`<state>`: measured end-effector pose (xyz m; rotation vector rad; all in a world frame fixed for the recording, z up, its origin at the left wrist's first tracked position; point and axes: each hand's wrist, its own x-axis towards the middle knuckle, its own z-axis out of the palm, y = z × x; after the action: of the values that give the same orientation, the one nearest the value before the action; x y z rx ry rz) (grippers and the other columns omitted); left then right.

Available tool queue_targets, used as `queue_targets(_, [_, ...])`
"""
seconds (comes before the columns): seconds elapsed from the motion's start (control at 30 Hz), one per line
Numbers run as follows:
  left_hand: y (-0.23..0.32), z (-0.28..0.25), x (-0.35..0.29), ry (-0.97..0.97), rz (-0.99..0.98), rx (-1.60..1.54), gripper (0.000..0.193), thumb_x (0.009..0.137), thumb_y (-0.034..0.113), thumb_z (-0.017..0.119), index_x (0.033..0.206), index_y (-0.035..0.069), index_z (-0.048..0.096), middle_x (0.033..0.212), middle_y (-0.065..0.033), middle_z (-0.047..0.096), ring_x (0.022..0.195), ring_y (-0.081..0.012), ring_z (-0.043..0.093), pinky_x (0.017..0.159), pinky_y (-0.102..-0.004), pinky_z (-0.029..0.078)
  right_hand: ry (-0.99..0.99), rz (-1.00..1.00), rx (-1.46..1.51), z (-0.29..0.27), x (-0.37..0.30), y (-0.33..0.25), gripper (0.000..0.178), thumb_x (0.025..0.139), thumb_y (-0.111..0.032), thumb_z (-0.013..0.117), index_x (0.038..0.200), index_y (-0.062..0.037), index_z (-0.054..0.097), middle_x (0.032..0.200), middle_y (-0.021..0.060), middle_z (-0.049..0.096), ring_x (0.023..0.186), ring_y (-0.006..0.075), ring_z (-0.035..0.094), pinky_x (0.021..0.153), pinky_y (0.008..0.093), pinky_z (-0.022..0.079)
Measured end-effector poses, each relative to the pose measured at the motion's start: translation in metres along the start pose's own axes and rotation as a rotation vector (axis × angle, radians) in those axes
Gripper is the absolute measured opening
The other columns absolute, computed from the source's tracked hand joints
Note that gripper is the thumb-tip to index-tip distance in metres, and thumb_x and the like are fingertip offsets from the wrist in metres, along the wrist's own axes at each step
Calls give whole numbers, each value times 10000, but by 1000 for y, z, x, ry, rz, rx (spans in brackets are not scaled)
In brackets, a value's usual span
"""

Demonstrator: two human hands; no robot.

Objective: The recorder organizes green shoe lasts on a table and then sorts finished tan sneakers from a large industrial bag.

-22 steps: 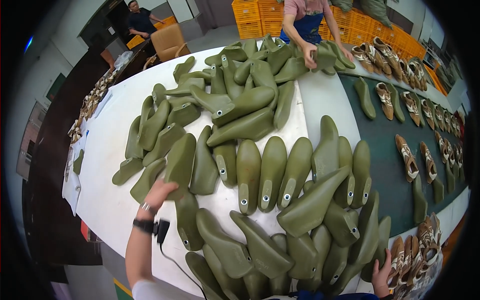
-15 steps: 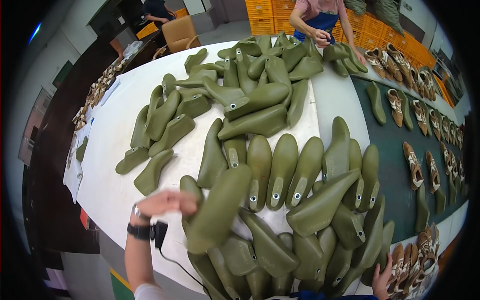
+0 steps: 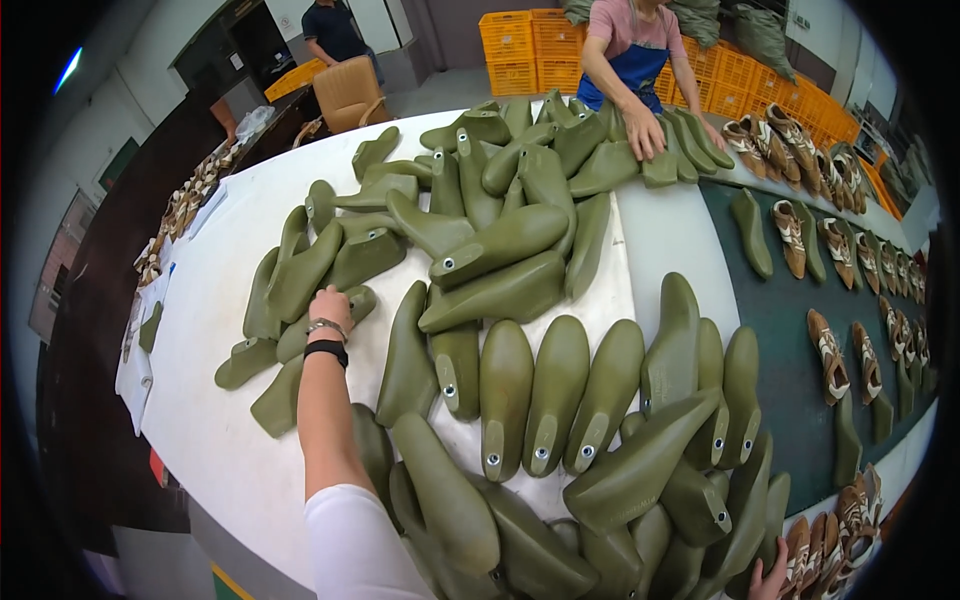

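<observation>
1. Left hand [image 3: 330, 303] fingers curl over an olive shoe last [image 3: 325, 315] at nine o'clock on the white tabletop [image 3: 215, 440].
2. It looks rigid, smooth, moderately heavy; best gripped mid-body.
3. Right hand [image 3: 768, 582], five o'clock: finger state cannot be told.

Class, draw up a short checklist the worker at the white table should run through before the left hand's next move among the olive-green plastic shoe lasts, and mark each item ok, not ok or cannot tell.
1. Left hand in view: ok, reaching over the left cluster of olive-green plastic shoe lasts.
2. Left hand's grip on a last: cannot tell, the fingers are hidden behind the hand.
3. Right hand in view: not ok, only fingertips show at the lower edge.
4. Bare space on the white table beside the left hand: ok.
5. Co-worker's hand apart from this reach: ok, it is at the far end.
6. Row of upright lasts undisturbed: ok.
</observation>
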<state>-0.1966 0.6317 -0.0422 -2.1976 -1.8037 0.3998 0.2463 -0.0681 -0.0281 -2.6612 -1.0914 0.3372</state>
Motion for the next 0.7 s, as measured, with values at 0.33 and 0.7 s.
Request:
queue_targets(0.33, [10,-142,-181,531,329,-875,406,574,125,770,929,13,606,834,-107,546,760,-275,556,692,-335,461,14,-19,-6,3,5,-3,489,875,-207,512,1250,64,354,1209,270,450,1117,375,443,945,369,351])
queue_targets(0.7, [-119,34,-30,303,-347,-660,574,757,283,629,1183,-56,446,1074,-241,565,1029,-341,540,856,-363,442,-3,-29,8,2,6,-12,501,873,-209,511,1269,44,340,1221,275,437,1128,383,431,952,367,344])
